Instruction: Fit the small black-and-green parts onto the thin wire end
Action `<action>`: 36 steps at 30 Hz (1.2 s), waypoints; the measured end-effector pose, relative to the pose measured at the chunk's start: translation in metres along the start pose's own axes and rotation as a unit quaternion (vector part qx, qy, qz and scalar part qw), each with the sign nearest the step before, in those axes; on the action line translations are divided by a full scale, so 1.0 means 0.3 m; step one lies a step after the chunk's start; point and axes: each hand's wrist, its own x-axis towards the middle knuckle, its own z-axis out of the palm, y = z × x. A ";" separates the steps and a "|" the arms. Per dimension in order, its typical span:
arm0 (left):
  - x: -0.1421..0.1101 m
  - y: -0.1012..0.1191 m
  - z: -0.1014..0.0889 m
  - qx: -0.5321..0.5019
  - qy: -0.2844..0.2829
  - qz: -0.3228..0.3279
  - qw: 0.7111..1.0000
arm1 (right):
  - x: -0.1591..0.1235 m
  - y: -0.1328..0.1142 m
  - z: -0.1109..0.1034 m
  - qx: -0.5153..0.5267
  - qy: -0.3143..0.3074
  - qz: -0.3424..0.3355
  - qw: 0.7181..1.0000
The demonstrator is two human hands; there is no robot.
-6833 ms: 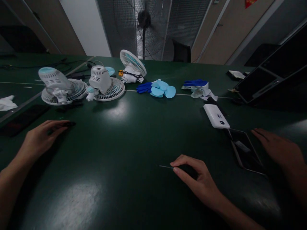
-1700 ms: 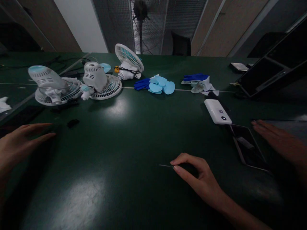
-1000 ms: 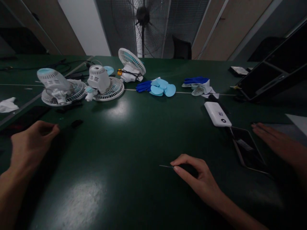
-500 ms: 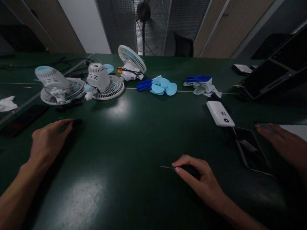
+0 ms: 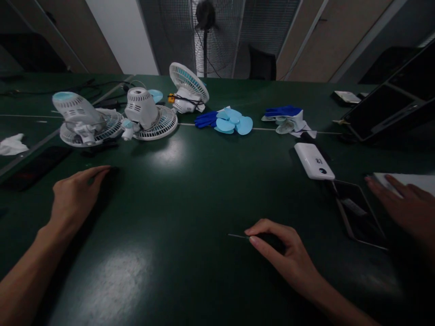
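My right hand (image 5: 282, 249) rests low on the dark green table, its thumb and fingers closed round a small screwdriver (image 5: 238, 236). The thin metal shaft points left; the palm mostly hides the dark handle. At the left, my left hand (image 5: 78, 190) has thumb and fingertips pinched together at the tabletop. Something small and dark is at those fingertips, too dim to name. Beyond that hand lie two white fan heads, one (image 5: 81, 122) at the left and one (image 5: 142, 113) beside it, both with grilles down.
Behind are a third fan (image 5: 188, 90), light-blue fan blades (image 5: 234, 121) and blue-white gloves (image 5: 285, 118). On the right lie a white power bank (image 5: 314, 160) and a phone (image 5: 360, 213). Another person's hand (image 5: 404, 199) touches a white sheet (image 5: 418, 181). A dark flat device (image 5: 37, 167) lies left.
The view has shifted slightly. My left hand has moved a little to the right, still pinched. My right hand keeps the screwdriver almost in place. More of the white sheet shows by the other person's hand.
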 end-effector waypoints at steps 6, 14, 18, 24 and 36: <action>-0.003 0.020 -0.007 -0.037 0.024 -0.013 0.999 | 0.003 -0.011 0.002 0.018 -0.008 -0.004 1.000; 0.003 0.018 0.004 -0.049 0.013 -0.024 0.998 | 0.002 0.001 0.006 0.010 -0.009 -0.009 1.000; -0.005 0.026 -0.002 -0.050 0.011 -0.008 0.999 | 0.005 -0.004 0.006 0.013 -0.007 -0.014 1.000; -0.016 0.037 -0.011 -0.038 -0.024 0.046 0.998 | 0.005 -0.014 0.003 0.003 0.000 -0.014 1.000; -0.122 0.277 -0.016 -0.213 -0.069 0.199 0.954 | 0.006 -0.031 0.004 0.012 0.003 -0.017 1.000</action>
